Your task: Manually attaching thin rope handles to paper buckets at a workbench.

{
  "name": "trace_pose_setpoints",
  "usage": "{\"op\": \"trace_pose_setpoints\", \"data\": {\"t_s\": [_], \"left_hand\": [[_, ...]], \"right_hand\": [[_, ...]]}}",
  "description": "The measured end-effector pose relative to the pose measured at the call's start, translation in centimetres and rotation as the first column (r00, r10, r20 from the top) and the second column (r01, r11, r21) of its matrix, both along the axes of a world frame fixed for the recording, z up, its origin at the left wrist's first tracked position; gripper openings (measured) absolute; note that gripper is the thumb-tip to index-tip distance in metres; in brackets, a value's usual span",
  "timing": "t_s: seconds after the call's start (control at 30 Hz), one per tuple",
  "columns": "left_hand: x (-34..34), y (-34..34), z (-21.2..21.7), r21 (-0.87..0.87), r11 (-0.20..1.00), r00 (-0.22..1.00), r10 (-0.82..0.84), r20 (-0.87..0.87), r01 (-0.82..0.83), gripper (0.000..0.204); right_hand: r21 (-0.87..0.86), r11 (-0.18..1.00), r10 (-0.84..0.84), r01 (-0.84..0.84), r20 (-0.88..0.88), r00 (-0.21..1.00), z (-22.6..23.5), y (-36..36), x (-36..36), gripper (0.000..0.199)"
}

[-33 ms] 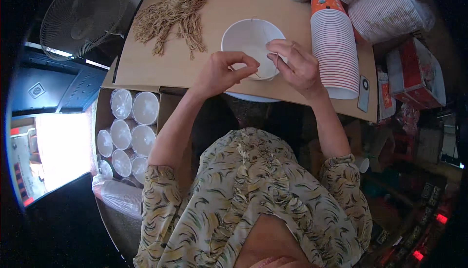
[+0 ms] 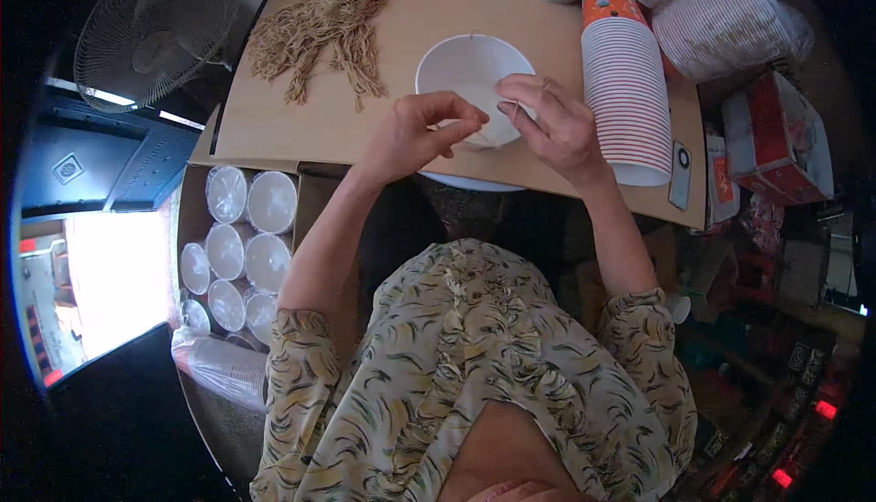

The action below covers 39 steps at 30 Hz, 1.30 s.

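Note:
Both my hands work over the near rim of a white paper tub (image 2: 453, 71), which stands with its open mouth up near the table's front edge. My left hand (image 2: 415, 134) is closed, thumb and forefinger pinched on a thin tan cord that barely shows. On the right side of the rim, my right hand (image 2: 555, 126) is curled with its fingertips drawn together at the same cord; its end of the cord is mostly hidden. Another bit of cord shows at the tub's far rim. A heap of tan twine (image 2: 328, 23) lies at the far left of the table.
A long stack of nested tubs (image 2: 628, 91) lies to my right, beside a grey phone-like object (image 2: 681, 176). More bagged tub stacks (image 2: 725, 27) fill the far right. An open carton of wrapped tubs (image 2: 271, 203) stands at left, below a fan (image 2: 155, 36).
My hands have shifted very slightly at the rim. The strand at my right fingertips shows less clearly. The tub stays almost in place.

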<state>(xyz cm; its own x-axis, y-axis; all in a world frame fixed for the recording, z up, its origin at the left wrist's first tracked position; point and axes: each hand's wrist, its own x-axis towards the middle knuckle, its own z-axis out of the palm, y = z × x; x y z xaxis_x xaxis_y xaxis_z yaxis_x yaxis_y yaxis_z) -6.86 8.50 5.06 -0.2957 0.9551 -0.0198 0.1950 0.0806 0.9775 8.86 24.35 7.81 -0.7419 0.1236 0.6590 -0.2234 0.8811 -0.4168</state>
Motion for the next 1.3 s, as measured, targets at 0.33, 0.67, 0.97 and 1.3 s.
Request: {"op": "trace_pose_setpoints", "data": {"t_s": [0.33, 0.67, 0.97, 1.3], "left_hand": [[0.7, 0.3, 0.0, 0.080, 0.994, 0.876, 0.022, 0.482, -0.070, 0.021], [-0.9, 0.3, -1.1, 0.122, 0.990, 0.789, -0.127, 0.601, 0.067, 0.023], [-0.8, 0.4, -0.6, 0.115, 0.988, 0.805, -0.151, 0.574, 0.103, 0.023], [-0.5, 0.4, -0.4, 0.073, 0.995, 0.887, -0.088, 0.453, 0.062, 0.025]], "right_hand": [[-0.203, 0.941, 0.298, -0.269, 0.125, 0.946, 2.4, -1.8, -2.4, 0.038], [-0.439, 0.885, -0.037, 0.157, 0.270, 0.962, 1.7, -0.7, -0.8, 0.024], [-0.229, 0.967, -0.034, 0.114, 0.328, 0.944, 3.4, -2.7, 0.7, 0.026], [-0.017, 0.994, -0.104, 0.109, 0.208, 0.973, 1.9, -2.8, 0.3, 0.017]]}}
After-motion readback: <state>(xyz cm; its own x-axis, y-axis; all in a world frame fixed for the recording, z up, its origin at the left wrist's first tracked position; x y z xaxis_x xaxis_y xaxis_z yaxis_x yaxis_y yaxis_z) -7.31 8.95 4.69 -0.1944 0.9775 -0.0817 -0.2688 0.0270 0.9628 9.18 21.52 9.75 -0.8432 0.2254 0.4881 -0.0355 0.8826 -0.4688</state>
